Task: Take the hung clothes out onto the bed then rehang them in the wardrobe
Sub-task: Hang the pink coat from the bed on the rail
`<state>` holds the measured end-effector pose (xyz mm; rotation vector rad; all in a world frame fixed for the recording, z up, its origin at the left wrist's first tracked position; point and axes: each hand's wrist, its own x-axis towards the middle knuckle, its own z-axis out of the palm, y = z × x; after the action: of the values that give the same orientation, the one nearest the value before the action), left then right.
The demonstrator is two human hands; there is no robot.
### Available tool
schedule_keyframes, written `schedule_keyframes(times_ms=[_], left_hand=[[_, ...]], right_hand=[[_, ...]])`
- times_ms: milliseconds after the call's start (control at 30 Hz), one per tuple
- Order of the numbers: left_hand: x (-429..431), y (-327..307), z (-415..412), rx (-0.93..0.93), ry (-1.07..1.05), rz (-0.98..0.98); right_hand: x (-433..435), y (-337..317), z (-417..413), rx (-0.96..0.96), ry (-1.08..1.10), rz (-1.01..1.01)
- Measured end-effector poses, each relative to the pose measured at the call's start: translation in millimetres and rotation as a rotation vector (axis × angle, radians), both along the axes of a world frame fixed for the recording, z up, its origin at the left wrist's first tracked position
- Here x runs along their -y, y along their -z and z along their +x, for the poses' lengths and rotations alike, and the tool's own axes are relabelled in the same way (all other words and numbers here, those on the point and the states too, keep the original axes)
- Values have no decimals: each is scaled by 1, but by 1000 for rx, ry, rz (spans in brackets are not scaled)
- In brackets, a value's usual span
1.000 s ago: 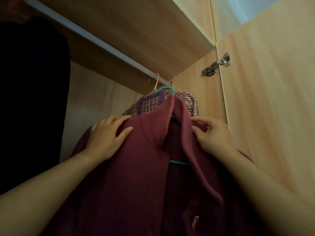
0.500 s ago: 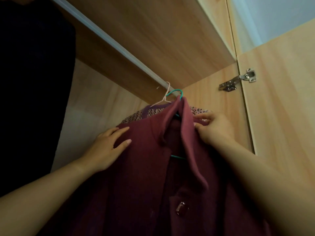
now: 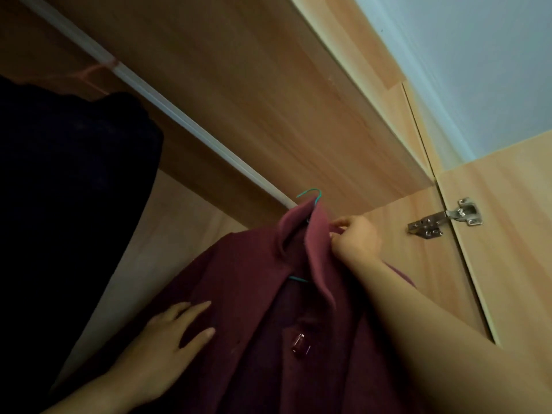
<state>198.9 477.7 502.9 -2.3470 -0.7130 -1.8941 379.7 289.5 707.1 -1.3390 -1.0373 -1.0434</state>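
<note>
The maroon coat [image 3: 239, 279] hung on its teal hanger [image 3: 310, 194], hook up by the wardrobe rail [image 3: 179, 115]. My right hand [image 3: 357, 237] pinched its collar; my left hand [image 3: 167, 345] lay flat on its front, fingers straight. A dark garment [image 3: 74, 189] hung further left.

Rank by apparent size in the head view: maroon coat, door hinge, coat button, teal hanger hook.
1. maroon coat, by far the largest.
2. door hinge.
3. coat button and teal hanger hook: these look about alike, and the hook is thin and partly hidden by the coat, so I leave them unranked.
</note>
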Motion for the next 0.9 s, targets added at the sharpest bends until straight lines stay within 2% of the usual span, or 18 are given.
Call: schedule_keyframes(times_ms=[233, 367, 600, 667, 767, 900], left_hand=[[-7, 4, -23, -31, 13, -11], [-12, 11, -31, -53, -8, 9], [0, 14, -20, -94, 34, 92], [6, 13, -13, -111, 57, 81], [12, 16, -2, -141, 46, 84], [8, 26, 17, -155, 58, 78]], right_hand=[[-46, -12, -20, -3, -9, -49], [-63, -4, -13, -7, -90, -109], [-7, 18, 1, 128, -130, -313], [10, 34, 9, 185, -83, -345], [15, 58, 19, 259, -3, -175], [3, 78, 22, 229, -128, 15]])
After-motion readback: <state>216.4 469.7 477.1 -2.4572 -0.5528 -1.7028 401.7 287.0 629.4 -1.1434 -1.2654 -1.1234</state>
